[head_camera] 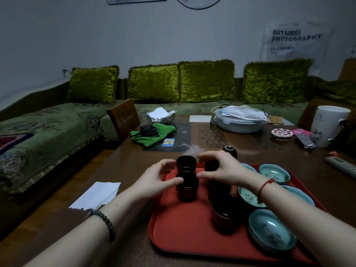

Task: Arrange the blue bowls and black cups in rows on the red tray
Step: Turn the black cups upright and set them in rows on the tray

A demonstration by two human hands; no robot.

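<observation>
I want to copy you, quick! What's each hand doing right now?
Left hand: fingers curled against the two left cups; a real grip cannot be told.
Right hand: holding a black cup between thumb and fingers.

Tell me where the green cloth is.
Head view: the green cloth lies on the table, far left, under a black cable bundle, beside a small blue card.

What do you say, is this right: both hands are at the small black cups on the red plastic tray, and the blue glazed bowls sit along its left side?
One error: in the head view the blue glazed bowls sit along the right side of the red plastic tray. The left hand and right hand are at the small black cups.
</observation>
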